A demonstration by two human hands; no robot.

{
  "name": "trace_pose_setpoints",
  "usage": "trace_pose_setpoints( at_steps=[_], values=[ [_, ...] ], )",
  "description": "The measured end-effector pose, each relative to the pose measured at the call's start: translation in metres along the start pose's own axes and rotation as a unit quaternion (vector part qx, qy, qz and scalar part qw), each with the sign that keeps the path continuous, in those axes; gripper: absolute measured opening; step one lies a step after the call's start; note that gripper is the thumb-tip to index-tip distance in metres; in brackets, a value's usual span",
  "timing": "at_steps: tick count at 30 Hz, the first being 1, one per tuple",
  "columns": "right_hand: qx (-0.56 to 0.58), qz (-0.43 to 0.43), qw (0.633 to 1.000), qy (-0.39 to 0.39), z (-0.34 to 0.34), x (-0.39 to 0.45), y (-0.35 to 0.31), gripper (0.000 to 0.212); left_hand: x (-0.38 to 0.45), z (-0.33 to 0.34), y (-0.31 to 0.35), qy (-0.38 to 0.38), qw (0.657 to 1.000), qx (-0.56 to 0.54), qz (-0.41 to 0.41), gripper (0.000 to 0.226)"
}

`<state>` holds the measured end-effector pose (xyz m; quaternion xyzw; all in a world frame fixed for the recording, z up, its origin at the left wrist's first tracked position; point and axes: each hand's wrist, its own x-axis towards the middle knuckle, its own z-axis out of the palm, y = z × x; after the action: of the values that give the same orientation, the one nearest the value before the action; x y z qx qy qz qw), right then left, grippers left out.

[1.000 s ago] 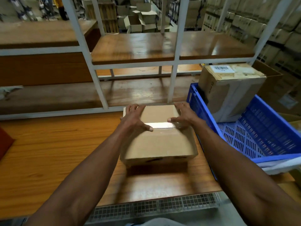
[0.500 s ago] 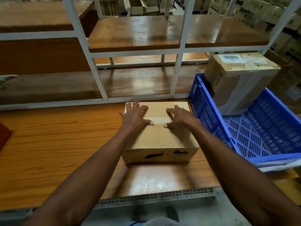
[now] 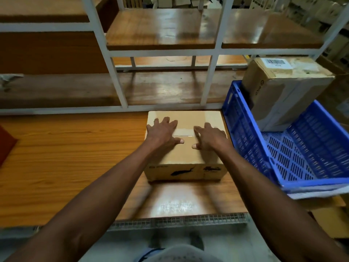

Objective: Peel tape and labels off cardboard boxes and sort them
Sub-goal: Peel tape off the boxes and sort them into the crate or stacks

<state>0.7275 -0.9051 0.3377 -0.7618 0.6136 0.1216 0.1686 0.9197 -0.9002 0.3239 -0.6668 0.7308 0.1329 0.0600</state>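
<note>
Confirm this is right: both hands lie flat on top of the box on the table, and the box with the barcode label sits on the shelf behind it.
One thing is wrong. The head view shows the box with the barcode label sitting in the blue crate, not on the shelf. The rest holds: the left hand and right hand lie flat on top of the box on the table.

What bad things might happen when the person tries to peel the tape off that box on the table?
1. The clear tape lies flat along the seam of the cardboard box, with no lifted end showing, so it may tear or pull off bits of cardboard.
2. The left hand and right hand only rest flat on top, so the box might slide on the smooth table.
3. The box sits close beside the blue crate, and a tug could bump it.
</note>
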Motion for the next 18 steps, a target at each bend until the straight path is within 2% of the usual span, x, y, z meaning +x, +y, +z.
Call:
trace_pose_setpoints(
  at_steps=[3, 5, 7, 9, 15, 18],
  values=[
    [0.011, 0.009, 1.000, -0.026, -0.017, -0.003, 0.004, 0.086, -0.022, 0.006, 0.016, -0.004, 0.999, -0.035, 0.011, 0.071],
    [0.012, 0.011, 0.999, -0.030, -0.024, -0.005, 0.004, 0.088, -0.038, 0.017, 0.025, -0.015, 1.000, -0.009, 0.024, 0.065],
    [0.014, 0.005, 1.000, -0.018, -0.022, -0.005, 0.004, 0.084, -0.051, 0.031, 0.029, -0.021, 0.999, 0.025, 0.021, 0.068],
    [0.019, 0.003, 1.000, -0.005, -0.020, -0.005, 0.003, 0.081, -0.057, 0.039, 0.027, -0.017, 1.000, 0.014, 0.007, 0.068],
    [-0.013, 0.028, 0.999, -0.011, -0.018, -0.011, -0.004, 0.067, -0.038, 0.021, 0.024, -0.058, 0.998, 0.018, 0.009, 0.072],
    [-0.041, 0.045, 0.997, 0.039, 0.010, -0.026, -0.002, 0.060, -0.038, 0.026, 0.017, -0.057, 0.998, 0.012, 0.012, 0.072]
  ],
)
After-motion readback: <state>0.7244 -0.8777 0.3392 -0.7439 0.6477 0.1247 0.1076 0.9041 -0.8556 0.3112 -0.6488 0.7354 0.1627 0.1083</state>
